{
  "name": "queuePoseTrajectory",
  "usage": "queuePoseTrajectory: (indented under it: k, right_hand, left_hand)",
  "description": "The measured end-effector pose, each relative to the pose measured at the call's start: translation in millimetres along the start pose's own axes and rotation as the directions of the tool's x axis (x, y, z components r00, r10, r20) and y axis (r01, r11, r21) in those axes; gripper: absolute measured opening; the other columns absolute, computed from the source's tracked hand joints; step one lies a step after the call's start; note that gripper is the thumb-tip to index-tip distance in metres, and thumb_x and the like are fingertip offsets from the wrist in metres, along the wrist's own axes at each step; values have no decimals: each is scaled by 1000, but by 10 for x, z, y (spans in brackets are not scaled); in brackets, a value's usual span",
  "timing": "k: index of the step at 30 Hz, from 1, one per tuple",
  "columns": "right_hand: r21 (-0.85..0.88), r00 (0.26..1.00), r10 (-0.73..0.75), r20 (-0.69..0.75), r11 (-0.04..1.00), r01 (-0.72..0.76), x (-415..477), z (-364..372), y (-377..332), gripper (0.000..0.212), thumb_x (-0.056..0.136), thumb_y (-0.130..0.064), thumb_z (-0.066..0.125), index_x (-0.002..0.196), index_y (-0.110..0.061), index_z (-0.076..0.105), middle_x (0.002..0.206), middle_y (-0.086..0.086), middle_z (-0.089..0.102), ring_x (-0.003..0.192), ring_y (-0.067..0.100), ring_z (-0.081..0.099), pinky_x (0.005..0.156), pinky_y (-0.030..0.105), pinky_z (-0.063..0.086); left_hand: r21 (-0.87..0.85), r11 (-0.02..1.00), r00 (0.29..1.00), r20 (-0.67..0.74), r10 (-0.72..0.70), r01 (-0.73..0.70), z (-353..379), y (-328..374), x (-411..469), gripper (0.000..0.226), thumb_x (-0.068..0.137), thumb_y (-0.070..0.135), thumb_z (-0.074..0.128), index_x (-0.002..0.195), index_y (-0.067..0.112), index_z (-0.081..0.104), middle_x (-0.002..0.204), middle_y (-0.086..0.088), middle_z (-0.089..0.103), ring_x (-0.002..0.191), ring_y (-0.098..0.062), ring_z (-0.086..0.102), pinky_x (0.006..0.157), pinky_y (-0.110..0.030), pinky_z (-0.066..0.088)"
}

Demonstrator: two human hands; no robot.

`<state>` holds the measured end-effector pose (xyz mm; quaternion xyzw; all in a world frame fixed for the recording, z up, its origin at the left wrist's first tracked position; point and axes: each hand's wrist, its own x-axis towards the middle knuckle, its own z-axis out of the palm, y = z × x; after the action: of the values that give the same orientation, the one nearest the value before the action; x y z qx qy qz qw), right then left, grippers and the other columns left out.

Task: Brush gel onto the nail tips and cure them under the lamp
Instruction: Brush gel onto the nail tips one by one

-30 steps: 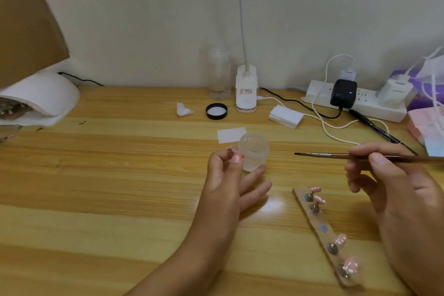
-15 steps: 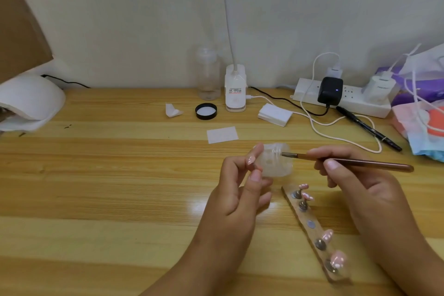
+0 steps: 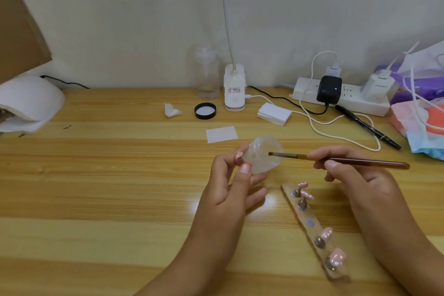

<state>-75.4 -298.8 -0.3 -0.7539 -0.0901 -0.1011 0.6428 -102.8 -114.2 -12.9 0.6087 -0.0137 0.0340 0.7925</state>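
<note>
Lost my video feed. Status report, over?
Left hand grips gel jar, tilted. Right hand pinches brush, tip at jar mouth. Nail tips wait on strip; nothing in the way.

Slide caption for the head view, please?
Left hand holds the tilted gel jar; right hand points the brush into it.

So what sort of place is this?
Likely a wooden home desk set up for nails: a white dome-shaped curing lamp, a wooden strip holding pink nail tips, and a white power strip crowded with chargers.

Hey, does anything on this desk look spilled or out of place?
No spill shows. On the wooden strip, the middle mount is bare while the other four carry nail tips. The jar is tilted, but the left hand holds it.
</note>
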Motion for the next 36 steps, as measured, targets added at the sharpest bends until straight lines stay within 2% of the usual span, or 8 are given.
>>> queuePoseTrajectory:
  k: [6,11,16,19,22,26,32,36]
  right_hand:
    - [25,999,-23,-37,999,24,18,-29,47,43,91,5,47,79,-27,72,89,-6,68,78,2,54,73,14,44]
    - [91,998,1,-65,996,5,33,-47,85,26,79,-18,48,79,-26,72,88,-7,67,79,6,54,74,15,45]
    - [134,994,28,-107,991,-13,48,-62,126,25,81,-20,48,77,-25,72,85,-7,66,80,6,55,84,34,43]
    - [180,994,16,-112,984,4,61,-82,141,23,85,-22,51,82,-26,73,80,-6,66,80,7,57,80,28,47]
    - [230,994,4,-108,973,21,61,-72,127,12,92,-24,63,91,-27,75,81,3,72,81,12,65,75,18,52]
    - [209,995,45,-85,978,-26,55,-17,101,24,82,-37,62,97,-22,74,89,9,76,87,18,71,75,18,54]
    - [192,999,38,-22,981,-33,61,45,57,26,88,-28,58,107,-14,70,95,4,78,92,15,73,73,18,55]
    - [185,998,62,-8,981,-59,67,60,51,26,88,-28,57,105,-13,70,92,3,78,91,14,73,71,18,55]
  left_hand:
    - [-14,1000,1000,-22,-16,16,-4,-4,8,30,83,42,48,105,22,54,128,28,57,107,-11,67,80,-21,56]
    - [-12,1000,999,-38,-24,23,-9,-15,22,18,96,31,45,108,21,55,126,27,58,106,-11,67,80,-21,56]
    - [-5,999,999,-41,-35,35,-25,-30,17,15,100,28,43,108,24,55,117,26,63,107,-11,67,83,-23,56]
    - [-6,999,998,-37,-46,46,-32,-21,22,15,101,28,42,108,25,55,111,27,66,107,-10,67,84,-25,57]
    - [-3,998,998,-43,-55,55,-26,-16,28,15,101,28,43,108,26,55,107,26,67,105,-9,67,84,-25,57]
    - [-15,998,996,-56,-66,65,-20,-10,27,14,100,28,44,106,26,56,108,25,67,104,-9,68,83,-24,57]
    - [-29,997,995,-58,-76,74,-11,-10,36,13,100,28,45,102,27,57,107,23,68,105,-11,68,85,-25,57]
    - [-39,997,995,-62,-75,73,-14,-8,41,12,100,27,44,102,26,56,107,24,68,105,-12,68,85,-26,57]
